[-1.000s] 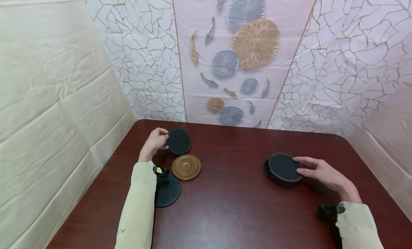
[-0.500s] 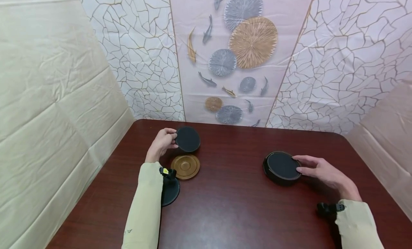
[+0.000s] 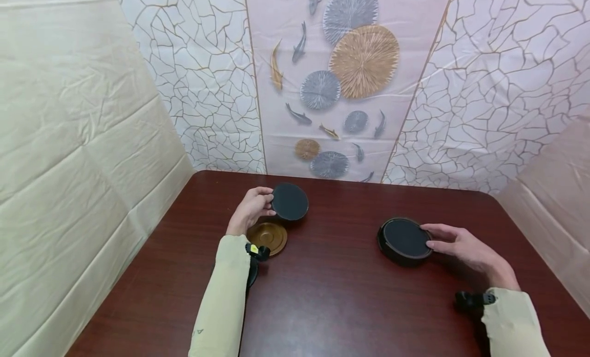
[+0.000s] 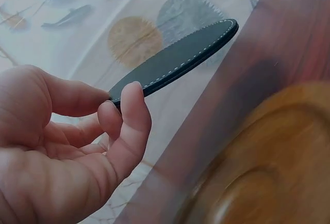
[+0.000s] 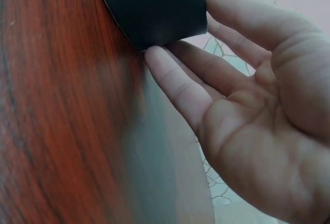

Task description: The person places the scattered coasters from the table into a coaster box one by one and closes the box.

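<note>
My left hand [image 3: 252,208] pinches a round black coaster [image 3: 290,202] by its left edge, raised above the far part of the table. White stitching runs along the rim of this coaster [image 4: 180,59] in the left wrist view. Below it lies a brown wooden disc [image 3: 272,238] with ringed grooves, partly hidden by my left wrist. At the right, my right hand [image 3: 461,247] holds the side of a round black coaster holder [image 3: 398,257] with thumb and fingers. A black coaster surface [image 3: 407,237] shows at its top. The holder's dark wall [image 5: 154,7] meets my fingertips in the right wrist view.
Another black disc [image 3: 252,272] lies on the table, mostly covered by my left sleeve [image 3: 221,295]. The dark red wooden table [image 3: 332,285] ends at a patterned cloth [image 3: 350,162] behind, with pale cloth [image 3: 92,157] hanging at the left.
My left hand has carried the black coaster to the right, past the wooden disc. The sleeve now covers more of the other black disc. My right hand and the holder stay put.
</note>
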Action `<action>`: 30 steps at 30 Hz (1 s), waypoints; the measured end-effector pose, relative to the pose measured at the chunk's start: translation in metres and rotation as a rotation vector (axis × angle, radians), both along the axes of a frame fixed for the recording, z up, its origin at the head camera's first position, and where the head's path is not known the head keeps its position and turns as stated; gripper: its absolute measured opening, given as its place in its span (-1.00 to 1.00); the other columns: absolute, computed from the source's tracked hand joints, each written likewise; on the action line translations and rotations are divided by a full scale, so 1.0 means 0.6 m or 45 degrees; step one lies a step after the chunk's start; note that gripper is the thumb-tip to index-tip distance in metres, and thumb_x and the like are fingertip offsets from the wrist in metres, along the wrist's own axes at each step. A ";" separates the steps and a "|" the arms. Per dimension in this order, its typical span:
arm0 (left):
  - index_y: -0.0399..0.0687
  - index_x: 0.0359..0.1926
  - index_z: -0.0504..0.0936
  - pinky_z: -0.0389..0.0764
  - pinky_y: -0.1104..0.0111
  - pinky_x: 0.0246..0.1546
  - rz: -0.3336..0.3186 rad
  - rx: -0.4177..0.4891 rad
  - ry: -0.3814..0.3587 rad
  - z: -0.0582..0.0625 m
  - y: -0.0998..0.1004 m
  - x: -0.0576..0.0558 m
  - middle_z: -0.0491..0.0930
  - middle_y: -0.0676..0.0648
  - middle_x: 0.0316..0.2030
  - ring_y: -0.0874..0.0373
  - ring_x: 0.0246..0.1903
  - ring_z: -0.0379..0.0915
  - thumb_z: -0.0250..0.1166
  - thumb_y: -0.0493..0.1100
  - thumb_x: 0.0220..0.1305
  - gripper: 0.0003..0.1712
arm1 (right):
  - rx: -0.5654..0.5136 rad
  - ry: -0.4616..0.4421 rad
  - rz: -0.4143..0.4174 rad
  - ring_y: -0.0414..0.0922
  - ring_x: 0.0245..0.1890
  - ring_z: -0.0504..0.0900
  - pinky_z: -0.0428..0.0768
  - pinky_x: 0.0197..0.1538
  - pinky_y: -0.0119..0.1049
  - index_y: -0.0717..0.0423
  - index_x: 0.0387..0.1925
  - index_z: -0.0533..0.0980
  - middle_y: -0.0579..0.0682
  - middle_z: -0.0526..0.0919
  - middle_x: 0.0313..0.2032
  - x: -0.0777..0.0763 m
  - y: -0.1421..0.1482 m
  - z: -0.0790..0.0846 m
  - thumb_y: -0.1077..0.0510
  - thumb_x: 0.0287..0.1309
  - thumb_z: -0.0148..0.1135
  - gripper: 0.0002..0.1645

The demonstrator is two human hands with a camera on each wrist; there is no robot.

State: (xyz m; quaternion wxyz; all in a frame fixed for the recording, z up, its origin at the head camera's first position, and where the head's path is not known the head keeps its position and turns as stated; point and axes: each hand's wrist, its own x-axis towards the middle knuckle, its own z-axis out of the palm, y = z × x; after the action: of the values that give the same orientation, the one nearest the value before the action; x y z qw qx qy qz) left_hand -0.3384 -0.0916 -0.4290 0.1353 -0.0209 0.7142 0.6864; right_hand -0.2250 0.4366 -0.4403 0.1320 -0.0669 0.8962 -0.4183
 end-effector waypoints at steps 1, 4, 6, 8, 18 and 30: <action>-0.21 0.19 0.40 0.68 0.41 -0.39 -0.008 0.010 -0.005 -0.001 0.005 0.001 0.41 -0.14 -0.16 0.12 -0.39 0.40 0.06 -0.21 0.49 -0.67 | -0.012 0.000 0.001 -0.46 -0.03 0.54 0.60 -0.07 -0.48 0.04 0.38 0.32 0.29 0.35 0.34 0.000 0.000 -0.001 -0.12 0.23 0.29 -0.24; -0.20 0.18 0.41 0.69 0.39 -0.36 -0.023 0.035 -0.017 -0.003 0.021 0.004 0.41 -0.14 -0.16 0.11 -0.39 0.38 0.07 -0.21 0.48 -0.67 | -0.025 0.004 0.011 -0.50 -0.02 0.53 0.60 -0.07 -0.47 0.05 0.38 0.31 0.28 0.34 0.35 0.001 0.001 -0.003 -0.11 0.24 0.29 -0.24; -0.18 0.18 0.42 0.69 0.37 -0.34 -0.030 0.046 -0.020 -0.003 0.030 0.005 0.40 -0.14 -0.17 0.11 -0.39 0.38 0.08 -0.21 0.48 -0.68 | -0.026 0.008 0.013 -0.52 -0.02 0.52 0.60 -0.08 -0.47 0.05 0.38 0.31 0.28 0.34 0.35 0.002 0.002 -0.003 -0.11 0.24 0.29 -0.24; -0.16 0.17 0.44 0.70 0.36 -0.32 -0.035 0.066 -0.023 -0.003 0.040 0.005 0.41 -0.13 -0.17 0.11 -0.37 0.38 0.09 -0.21 0.47 -0.68 | -0.029 0.010 0.014 -0.53 -0.02 0.51 0.60 -0.08 -0.47 0.06 0.38 0.31 0.29 0.33 0.36 0.002 0.003 -0.005 -0.10 0.24 0.29 -0.24; -0.25 0.12 0.48 0.68 0.37 -0.43 -0.054 0.211 -0.033 -0.006 0.090 0.004 0.41 -0.09 -0.30 0.17 -0.49 0.34 0.09 -0.28 0.44 -0.71 | -0.129 -0.022 0.009 -0.46 -0.01 0.57 0.64 -0.07 -0.41 0.08 0.39 0.29 0.27 0.32 0.35 0.001 0.005 -0.012 -0.05 0.25 0.29 -0.24; -0.25 0.13 0.46 0.67 0.33 -0.43 -0.102 0.333 -0.080 -0.007 0.145 0.014 0.41 -0.06 -0.37 0.18 -0.54 0.31 0.10 -0.31 0.43 -0.71 | -0.032 -0.026 -0.011 -0.44 -0.03 0.56 0.60 -0.06 -0.48 0.04 0.40 0.29 0.30 0.33 0.36 -0.003 0.008 -0.008 -0.12 0.23 0.29 -0.22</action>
State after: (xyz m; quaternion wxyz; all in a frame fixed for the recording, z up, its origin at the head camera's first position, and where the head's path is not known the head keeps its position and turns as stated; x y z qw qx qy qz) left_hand -0.3302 -0.0044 -0.4332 0.1867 0.0040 0.6142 0.7667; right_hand -0.2269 0.4413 -0.4451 0.1384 -0.0603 0.8897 -0.4309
